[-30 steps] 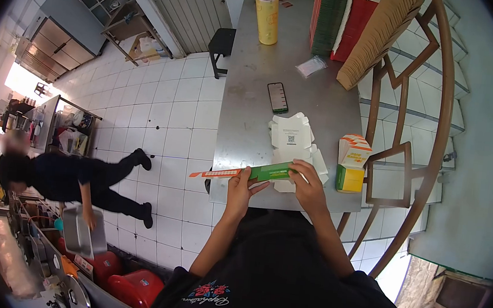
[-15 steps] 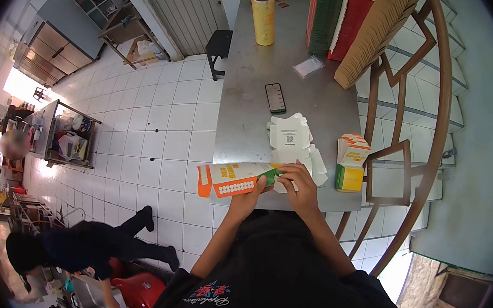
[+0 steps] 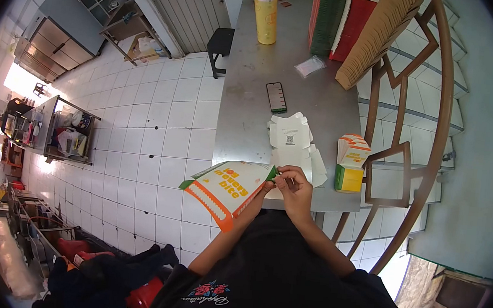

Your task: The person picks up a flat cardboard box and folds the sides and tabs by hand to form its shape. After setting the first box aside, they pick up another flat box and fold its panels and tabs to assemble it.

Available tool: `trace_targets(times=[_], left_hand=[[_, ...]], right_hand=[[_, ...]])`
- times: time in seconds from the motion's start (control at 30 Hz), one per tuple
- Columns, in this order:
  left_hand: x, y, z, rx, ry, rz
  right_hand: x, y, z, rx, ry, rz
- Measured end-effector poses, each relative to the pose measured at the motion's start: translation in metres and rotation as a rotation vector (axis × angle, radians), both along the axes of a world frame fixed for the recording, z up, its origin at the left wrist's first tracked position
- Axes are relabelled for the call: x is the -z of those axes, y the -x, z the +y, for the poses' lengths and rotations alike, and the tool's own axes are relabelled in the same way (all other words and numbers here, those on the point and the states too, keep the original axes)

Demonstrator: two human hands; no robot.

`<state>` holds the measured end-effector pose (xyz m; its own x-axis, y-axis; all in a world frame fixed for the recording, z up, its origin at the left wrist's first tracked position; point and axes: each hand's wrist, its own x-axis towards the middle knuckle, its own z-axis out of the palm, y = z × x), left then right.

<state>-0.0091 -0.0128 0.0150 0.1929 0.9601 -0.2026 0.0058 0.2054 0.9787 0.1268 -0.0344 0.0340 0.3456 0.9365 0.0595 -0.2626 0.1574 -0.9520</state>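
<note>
Pinching the green corner of a flat printed carton [image 3: 225,190] between the closed fingertips of the right hand [image 3: 295,188], just above the near edge of the steel table [image 3: 252,95]. Bracing that same corner from behind with the left hand [image 3: 259,190], largely hidden by the card, so its exact grip cannot be told.

Holding the carton off the table's near left corner, out over the tiled floor and clear of the tabletop.

Appearing to be early in the folding. Showing a sheet opened out with the slogan face up, no walls raised and no tabs locked. Leaving, by the look of it, all the squaring-up and closing of the ends to be done.

Running the long axis from the pinched green corner away from the table's near edge, down and to the left. Pointing the orange scalloped border outward, away from the table.

Working with a loose pile of white blanks [image 3: 289,137] on the table just beyond the hands. Working too with one made-up orange-and-green box [image 3: 350,164] standing upright by the table's right edge.

Sharing the table with a dark phone [image 3: 277,96] lying flat at mid-length, and a yellow roll [image 3: 266,18] and leaning stacks of flats [image 3: 376,36] at the far end.

Sharing the room with another person [image 3: 93,270] in dark clothes, low down and well off the table's left side.
</note>
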Motion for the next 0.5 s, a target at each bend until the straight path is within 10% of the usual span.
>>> trace_targets(times=[0.5], left_hand=[[-0.045,0.048,-0.020,0.251,-0.412,0.200]], right_hand=[[-0.017,-0.015,-0.005,-0.047,-0.132,-0.457]])
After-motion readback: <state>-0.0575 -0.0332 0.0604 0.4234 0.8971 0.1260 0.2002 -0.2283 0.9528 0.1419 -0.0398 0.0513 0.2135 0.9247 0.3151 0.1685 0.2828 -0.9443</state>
